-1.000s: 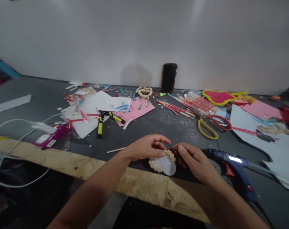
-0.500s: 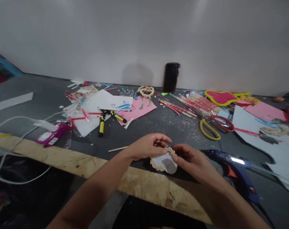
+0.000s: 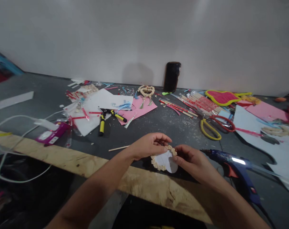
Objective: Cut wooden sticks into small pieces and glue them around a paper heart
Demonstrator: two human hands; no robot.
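Observation:
Between my hands, near the table's front edge, is a white paper disc [image 3: 164, 159] with small beige, bead-like pieces round part of its rim. My left hand [image 3: 150, 146] grips its upper left edge between thumb and fingers. From the right, my right hand [image 3: 188, 159] pinches the beaded rim. The lower right of the disc shows bare white paper. A thin wooden stick [image 3: 119, 148] lies just left of my left hand. To the right of my right hand rests a blue glue gun [image 3: 230, 163], its nozzle pointing left.
Yellow-handled pliers [image 3: 102, 124] and a purple device [image 3: 52, 133] lie left. Scissors [image 3: 210, 129] lie right, below wrapped wooden sticks [image 3: 201, 103]. A phone [image 3: 172, 76] leans on the wall, near a beaded ornament [image 3: 146, 91] and pink paper [image 3: 144, 109]. White cables [image 3: 22, 118] run at far left.
The shadow on the white disc has shifted, and more of its face is lit. Both hands keep nearly the same hold and place.

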